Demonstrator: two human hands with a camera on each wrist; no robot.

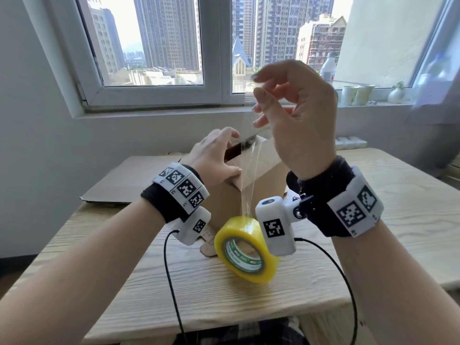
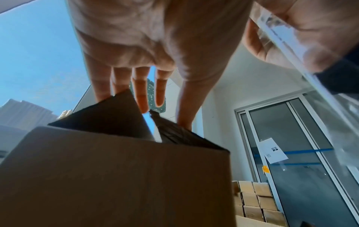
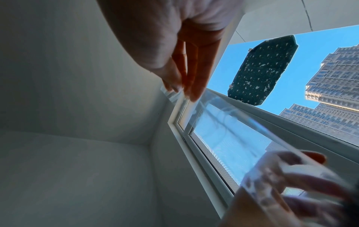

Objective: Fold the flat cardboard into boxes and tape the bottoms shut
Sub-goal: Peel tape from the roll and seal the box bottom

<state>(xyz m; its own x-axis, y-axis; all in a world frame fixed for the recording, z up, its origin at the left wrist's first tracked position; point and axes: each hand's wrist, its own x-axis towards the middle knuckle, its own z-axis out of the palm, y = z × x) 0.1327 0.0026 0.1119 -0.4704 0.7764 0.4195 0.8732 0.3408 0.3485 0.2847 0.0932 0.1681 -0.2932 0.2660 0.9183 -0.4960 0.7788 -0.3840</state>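
Observation:
A brown cardboard box [image 1: 261, 180] stands on the wooden table [image 1: 385, 220] with its top flaps partly folded in. My left hand [image 1: 224, 153] lies on those flaps; in the left wrist view its straight fingers [image 2: 143, 98] touch the flap edges above the box wall [image 2: 116, 176]. My right hand [image 1: 258, 95] is raised above the box and pinches the end of a clear tape strip [image 1: 251, 170]. The strip runs down to a tilted yellow tape roll [image 1: 239, 230] in front of the box; whether the roll touches the table I cannot tell. The right wrist view shows the pinch [image 3: 182, 90] on the strip [image 3: 233, 130].
Flat cardboard sheets [image 1: 129, 180] lie at the table's back left. The windowsill holds paper cups [image 1: 356, 94], a bottle [image 1: 328, 68] and a small vase [image 1: 395, 94]. Stacked boxes [image 2: 256, 201] stand by a glass door. Black cables hang from both wrist cameras.

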